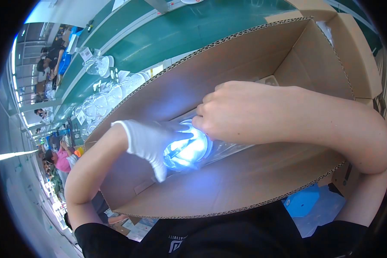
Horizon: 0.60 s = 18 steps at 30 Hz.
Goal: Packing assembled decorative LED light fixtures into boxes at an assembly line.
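A large open cardboard box (228,189) lies in front of me, and both my hands reach down into it. My left hand (148,139), in a white glove, curves round a clear, round, plastic-looking thing (189,150), thumb on its near side and fingers over the far side. Strong glare washes out that thing's surface, so its exact kind cannot be told. My bare right hand (230,109) is closed at its upper right rim; the fingertips are mostly hidden. Clear plastic film (228,150) lies beside the round thing on the box's bottom.
Beyond the box runs a green work surface (172,36). Several clear plastic containers (101,103) crowd its left part. Box flaps (357,56) stick out at the right. A blue object (302,201) is below the box's near edge. Other people (62,161) are farther off at left.
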### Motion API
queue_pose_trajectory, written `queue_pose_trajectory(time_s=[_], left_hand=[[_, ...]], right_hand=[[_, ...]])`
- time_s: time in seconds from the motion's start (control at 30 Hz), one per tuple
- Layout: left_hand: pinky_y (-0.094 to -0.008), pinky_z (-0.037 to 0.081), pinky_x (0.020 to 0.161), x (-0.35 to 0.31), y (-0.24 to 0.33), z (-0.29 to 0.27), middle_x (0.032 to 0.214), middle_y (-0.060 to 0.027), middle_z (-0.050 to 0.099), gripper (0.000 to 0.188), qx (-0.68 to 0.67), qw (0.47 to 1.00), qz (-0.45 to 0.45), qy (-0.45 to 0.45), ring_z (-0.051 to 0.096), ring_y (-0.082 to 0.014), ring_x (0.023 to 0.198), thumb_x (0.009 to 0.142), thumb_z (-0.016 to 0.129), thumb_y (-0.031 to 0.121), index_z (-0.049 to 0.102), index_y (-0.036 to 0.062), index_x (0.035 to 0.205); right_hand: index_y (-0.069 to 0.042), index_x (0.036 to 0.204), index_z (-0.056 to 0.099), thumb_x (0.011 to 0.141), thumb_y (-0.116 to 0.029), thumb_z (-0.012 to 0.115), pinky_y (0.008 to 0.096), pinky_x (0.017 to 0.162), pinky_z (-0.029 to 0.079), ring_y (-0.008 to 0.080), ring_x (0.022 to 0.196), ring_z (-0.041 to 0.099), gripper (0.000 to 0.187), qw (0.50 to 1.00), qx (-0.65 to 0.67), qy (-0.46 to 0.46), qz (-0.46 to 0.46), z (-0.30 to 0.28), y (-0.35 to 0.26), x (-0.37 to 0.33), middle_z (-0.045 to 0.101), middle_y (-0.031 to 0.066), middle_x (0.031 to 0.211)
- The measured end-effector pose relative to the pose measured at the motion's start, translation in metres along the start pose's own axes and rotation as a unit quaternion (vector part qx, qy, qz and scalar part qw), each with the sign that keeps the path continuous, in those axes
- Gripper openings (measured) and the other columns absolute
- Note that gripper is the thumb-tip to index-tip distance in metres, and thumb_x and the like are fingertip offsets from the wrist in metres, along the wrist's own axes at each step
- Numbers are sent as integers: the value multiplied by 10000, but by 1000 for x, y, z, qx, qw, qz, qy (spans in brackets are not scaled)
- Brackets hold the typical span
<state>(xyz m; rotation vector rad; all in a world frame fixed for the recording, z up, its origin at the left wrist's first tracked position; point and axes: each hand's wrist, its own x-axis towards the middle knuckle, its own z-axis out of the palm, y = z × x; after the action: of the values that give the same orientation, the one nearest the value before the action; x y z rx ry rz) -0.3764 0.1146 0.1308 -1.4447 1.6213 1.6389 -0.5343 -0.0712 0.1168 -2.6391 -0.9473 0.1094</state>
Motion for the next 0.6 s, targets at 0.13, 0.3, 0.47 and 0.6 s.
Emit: queue_pose_trajectory(time_s=[0.13, 0.3, 0.47, 0.6], left_hand=[[-435, 479, 1026, 49, -10, 22, 1315, -201, 649, 810, -81, 996, -15, 36, 614, -373, 1201, 814, 717, 611, 553, 93, 1415], [-439, 499, 1015, 66, 12, 30, 1247, -183, 672, 601, 76, 988, 61, 116, 630, -362, 1166, 775, 719, 304, 644, 141, 1348], [-480, 523, 925, 57, 26, 49, 1241, -178, 652, 632, 195, 965, 23, 172, 663, -375, 1061, 767, 674, 182, 595, 118, 1391], [-477, 574, 682, 32, 25, 57, 1129, -165, 662, 602, 267, 905, 25, 329, 692, -333, 978, 765, 703, 155, 530, 91, 1338]], right_hand=[[11, 891, 675, 847, -119, 703, 384, 754, 581, 293, 845, 718, 140, 1000, 14, 3, 9, -1, -1, -1, 719, 149, 870], [5, 899, 680, 871, -190, 714, 395, 767, 580, 295, 826, 718, 200, 999, 37, -25, 20, -1, 1, 2, 716, 143, 857], [6, 910, 680, 869, -207, 719, 399, 781, 576, 299, 827, 719, 220, 998, 15, -57, 37, 0, 3, -2, 715, 137, 846], [7, 919, 681, 882, -228, 716, 407, 783, 577, 311, 833, 719, 240, 996, 42, -62, 47, -1, 1, -1, 714, 143, 843]])
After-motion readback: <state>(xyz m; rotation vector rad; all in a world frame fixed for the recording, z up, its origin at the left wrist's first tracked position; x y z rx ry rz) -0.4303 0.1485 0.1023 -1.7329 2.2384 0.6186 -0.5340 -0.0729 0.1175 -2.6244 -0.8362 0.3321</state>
